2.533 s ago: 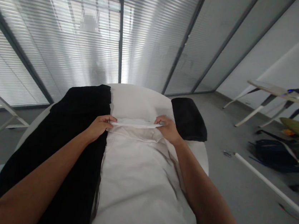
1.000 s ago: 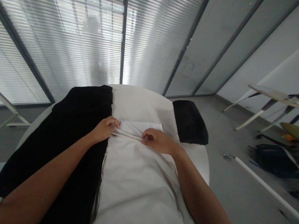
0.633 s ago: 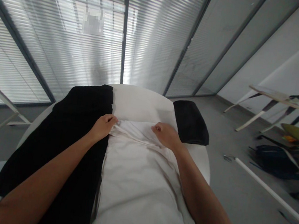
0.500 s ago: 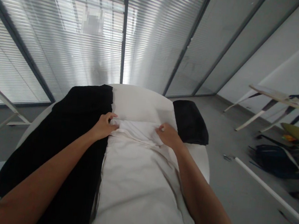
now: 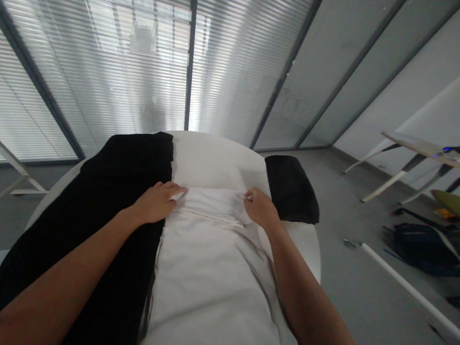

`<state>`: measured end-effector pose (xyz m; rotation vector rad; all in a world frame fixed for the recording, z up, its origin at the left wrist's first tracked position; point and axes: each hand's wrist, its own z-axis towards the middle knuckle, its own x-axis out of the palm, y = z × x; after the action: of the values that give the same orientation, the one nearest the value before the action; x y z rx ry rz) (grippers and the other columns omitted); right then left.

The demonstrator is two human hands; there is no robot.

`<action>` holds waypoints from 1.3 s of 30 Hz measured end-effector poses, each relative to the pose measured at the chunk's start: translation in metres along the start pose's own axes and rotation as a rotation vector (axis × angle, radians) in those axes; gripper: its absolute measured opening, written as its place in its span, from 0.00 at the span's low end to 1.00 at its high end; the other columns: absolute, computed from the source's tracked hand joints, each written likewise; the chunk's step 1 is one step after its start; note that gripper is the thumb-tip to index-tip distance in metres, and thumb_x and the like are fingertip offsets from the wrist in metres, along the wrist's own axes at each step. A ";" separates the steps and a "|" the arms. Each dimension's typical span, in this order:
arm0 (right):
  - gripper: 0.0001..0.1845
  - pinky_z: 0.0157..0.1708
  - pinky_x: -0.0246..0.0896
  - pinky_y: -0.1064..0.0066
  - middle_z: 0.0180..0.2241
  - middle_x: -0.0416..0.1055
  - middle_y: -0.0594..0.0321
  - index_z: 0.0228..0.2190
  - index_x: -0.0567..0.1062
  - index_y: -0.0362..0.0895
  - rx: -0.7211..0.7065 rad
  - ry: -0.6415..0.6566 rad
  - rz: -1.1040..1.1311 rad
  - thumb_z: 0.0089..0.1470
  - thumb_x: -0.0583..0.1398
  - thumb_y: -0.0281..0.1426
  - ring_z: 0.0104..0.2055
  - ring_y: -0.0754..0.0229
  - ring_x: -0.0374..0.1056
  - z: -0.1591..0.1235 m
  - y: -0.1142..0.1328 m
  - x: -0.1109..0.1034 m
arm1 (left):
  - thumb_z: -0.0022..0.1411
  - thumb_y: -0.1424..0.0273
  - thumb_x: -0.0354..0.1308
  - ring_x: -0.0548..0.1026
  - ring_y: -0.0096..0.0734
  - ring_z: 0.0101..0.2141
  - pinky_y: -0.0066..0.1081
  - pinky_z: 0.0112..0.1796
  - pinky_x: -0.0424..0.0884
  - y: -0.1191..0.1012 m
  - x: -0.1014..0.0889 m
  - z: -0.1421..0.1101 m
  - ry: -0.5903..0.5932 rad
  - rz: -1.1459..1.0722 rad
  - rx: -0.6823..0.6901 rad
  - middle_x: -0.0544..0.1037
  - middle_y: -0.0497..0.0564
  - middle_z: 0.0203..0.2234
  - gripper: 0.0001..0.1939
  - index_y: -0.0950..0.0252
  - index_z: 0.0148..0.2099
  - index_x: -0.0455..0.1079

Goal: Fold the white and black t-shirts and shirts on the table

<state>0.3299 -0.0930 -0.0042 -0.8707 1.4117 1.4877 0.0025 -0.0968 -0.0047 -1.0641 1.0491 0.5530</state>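
A long white garment lies lengthwise on a round white table, creased, its far end turned back in a flat band. My left hand rests at the band's left corner, fingers stretched over the cloth with the thumb lower down. At the right corner, my right hand is closed, thumb and fingers pinching the white cloth. A black garment is spread along the left of the white one, under my left forearm. Folded dark cloth lies at the table's right edge.
A white pole lies on the floor at right, near a dark bag. Farther back stands a wooden-topped table. A white metal frame is at left. Glass partitions with blinds stand behind the table.
My left hand has gone from a pinch to stretched fingers lying over the band's corner. The band looks flatter and straighter. My right hand stays pinched at its corner, with only a slight shift.
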 end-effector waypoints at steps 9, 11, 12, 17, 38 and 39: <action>0.25 0.59 0.47 0.48 0.61 0.60 0.57 0.59 0.63 0.54 -0.202 0.064 -0.174 0.64 0.46 0.43 0.62 0.46 0.53 -0.006 0.010 0.020 | 0.64 0.63 0.44 0.59 0.53 0.59 0.51 0.54 0.54 -0.014 0.008 -0.007 -0.005 0.291 -0.019 0.65 0.57 0.60 0.27 0.56 0.65 0.59; 0.27 0.59 0.42 0.42 0.65 0.52 0.59 0.62 0.58 0.55 -0.159 0.087 -0.199 0.65 0.44 0.45 0.66 0.43 0.46 -0.005 0.006 0.026 | 0.64 0.62 0.43 0.56 0.54 0.61 0.52 0.56 0.51 -0.009 0.010 -0.007 0.013 0.289 -0.019 0.62 0.58 0.62 0.28 0.58 0.66 0.57; 0.28 0.60 0.40 0.41 0.66 0.50 0.59 0.63 0.56 0.55 -0.144 0.085 -0.205 0.65 0.44 0.45 0.67 0.42 0.43 -0.004 0.004 0.029 | 0.65 0.62 0.43 0.55 0.55 0.62 0.53 0.57 0.49 -0.006 0.010 -0.007 0.021 0.280 -0.021 0.61 0.58 0.63 0.29 0.58 0.67 0.56; 0.27 0.60 0.40 0.43 0.64 0.55 0.53 0.61 0.61 0.48 -0.136 -0.061 -0.257 0.65 0.46 0.42 0.66 0.43 0.46 -0.004 0.004 0.029 | 0.66 0.62 0.41 0.55 0.53 0.61 0.56 0.56 0.50 0.003 0.009 -0.004 0.028 0.147 -0.052 0.63 0.56 0.62 0.27 0.55 0.66 0.58; 0.10 0.36 0.59 0.70 0.33 0.75 0.58 0.35 0.72 0.44 0.082 -0.190 0.228 0.57 0.56 0.37 0.36 0.57 0.70 0.019 -0.004 0.014 | 0.50 0.62 0.61 0.68 0.26 0.23 0.27 0.25 0.62 0.005 -0.009 0.005 -0.101 -0.710 -0.350 0.76 0.50 0.29 0.22 0.67 0.46 0.75; 0.09 0.36 0.59 0.70 0.33 0.75 0.59 0.35 0.72 0.45 0.074 -0.191 0.235 0.57 0.56 0.37 0.36 0.58 0.70 0.019 -0.004 0.014 | 0.49 0.61 0.62 0.66 0.24 0.22 0.26 0.22 0.60 0.004 -0.010 0.004 -0.073 -0.749 -0.366 0.75 0.49 0.29 0.22 0.67 0.45 0.75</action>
<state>0.3298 -0.0729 -0.0163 -0.5147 1.4531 1.6347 -0.0035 -0.0902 0.0025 -1.6354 0.4248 0.1651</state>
